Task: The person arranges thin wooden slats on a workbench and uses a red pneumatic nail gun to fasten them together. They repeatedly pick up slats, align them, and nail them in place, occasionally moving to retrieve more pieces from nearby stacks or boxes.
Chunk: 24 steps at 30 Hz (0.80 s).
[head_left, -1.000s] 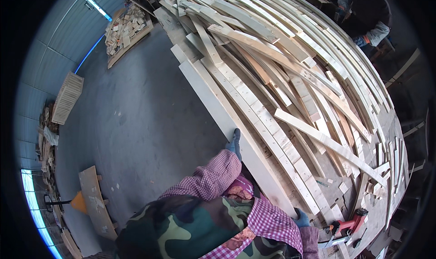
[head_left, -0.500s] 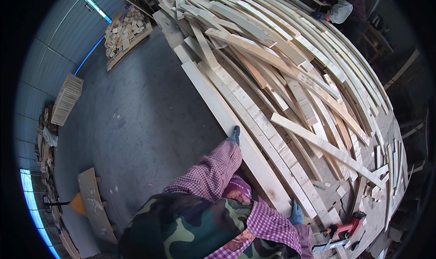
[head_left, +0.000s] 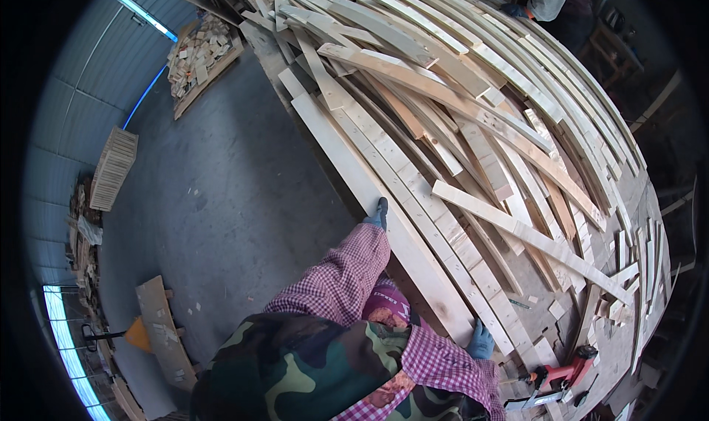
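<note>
A long pale wooden board lies along the left edge of the timber-covered table. My left hand, in a blue-grey glove with dark fingertips, grips its outer edge about midway; the fingers beneath are partly hidden. At the board's near end my right hand, gloved in blue, is closed against the end and corner. Beside this board runs a longer laminated plank with small dark marks along its face. To the right of my right hand lies a red clamp-like tool with a metal bar.
Many loose wooden strips lie crossed over the table, with short offcuts at right. Another person's sleeved arm shows at the far right. A pallet of wood blocks, a slatted crate and a plywood panel stand on the floor.
The view has shifted slightly. Both hands stay at the same places on the board, and my right hand's fingers show a little more at its end.
</note>
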Each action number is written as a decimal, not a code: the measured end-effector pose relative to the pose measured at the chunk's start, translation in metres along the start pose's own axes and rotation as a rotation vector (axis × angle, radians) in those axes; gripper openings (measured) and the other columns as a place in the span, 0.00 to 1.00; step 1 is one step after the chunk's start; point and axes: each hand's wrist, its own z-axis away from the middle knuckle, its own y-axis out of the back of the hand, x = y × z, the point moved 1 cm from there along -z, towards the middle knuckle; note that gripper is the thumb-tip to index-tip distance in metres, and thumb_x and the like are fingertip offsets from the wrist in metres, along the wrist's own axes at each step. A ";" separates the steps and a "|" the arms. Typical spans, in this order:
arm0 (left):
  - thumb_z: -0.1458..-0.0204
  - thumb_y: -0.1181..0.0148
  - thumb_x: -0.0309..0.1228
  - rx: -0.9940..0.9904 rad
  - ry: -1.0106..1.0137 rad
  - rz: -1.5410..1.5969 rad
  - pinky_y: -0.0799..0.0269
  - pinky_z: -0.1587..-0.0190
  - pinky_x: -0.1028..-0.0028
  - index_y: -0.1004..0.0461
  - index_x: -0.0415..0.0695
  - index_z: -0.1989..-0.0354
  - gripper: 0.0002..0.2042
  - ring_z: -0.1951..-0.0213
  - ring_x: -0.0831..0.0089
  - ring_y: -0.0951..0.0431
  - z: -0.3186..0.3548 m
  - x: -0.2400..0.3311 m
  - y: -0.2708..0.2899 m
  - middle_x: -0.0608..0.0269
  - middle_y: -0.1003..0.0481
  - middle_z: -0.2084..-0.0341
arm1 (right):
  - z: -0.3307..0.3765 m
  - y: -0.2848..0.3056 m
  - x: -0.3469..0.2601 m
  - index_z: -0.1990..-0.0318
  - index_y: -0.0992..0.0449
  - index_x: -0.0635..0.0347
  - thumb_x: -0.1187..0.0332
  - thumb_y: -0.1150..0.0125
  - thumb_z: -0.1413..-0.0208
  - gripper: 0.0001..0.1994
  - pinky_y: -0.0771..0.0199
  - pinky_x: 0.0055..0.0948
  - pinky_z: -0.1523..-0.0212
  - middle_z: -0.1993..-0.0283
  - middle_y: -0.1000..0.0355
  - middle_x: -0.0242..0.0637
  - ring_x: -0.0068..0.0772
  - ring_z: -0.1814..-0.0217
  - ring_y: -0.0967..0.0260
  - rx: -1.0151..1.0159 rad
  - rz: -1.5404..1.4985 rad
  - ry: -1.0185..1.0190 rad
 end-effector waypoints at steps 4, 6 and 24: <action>0.59 0.43 0.66 0.008 0.076 0.005 0.26 0.52 0.65 0.32 0.36 0.46 0.44 0.54 0.60 0.24 -0.002 -0.002 0.025 0.50 0.25 0.57 | -0.001 -0.014 -0.002 0.33 0.50 0.51 0.49 0.28 0.69 0.52 0.46 0.47 0.37 0.39 0.44 0.43 0.47 0.38 0.45 -0.011 0.144 0.003; 0.60 0.43 0.67 0.043 0.113 -0.016 0.26 0.52 0.65 0.32 0.36 0.46 0.45 0.54 0.59 0.24 0.012 0.002 0.034 0.50 0.25 0.57 | 0.002 -0.009 -0.007 0.33 0.50 0.51 0.49 0.28 0.68 0.52 0.46 0.47 0.38 0.39 0.44 0.42 0.47 0.38 0.45 -0.041 0.138 -0.028; 0.61 0.44 0.69 -0.155 0.114 -0.034 0.27 0.52 0.54 0.39 0.41 0.40 0.47 0.50 0.57 0.27 0.039 0.017 0.057 0.52 0.31 0.48 | 0.005 -0.004 -0.013 0.38 0.43 0.51 0.53 0.29 0.64 0.43 0.44 0.44 0.39 0.41 0.38 0.40 0.44 0.39 0.40 0.062 0.065 -0.085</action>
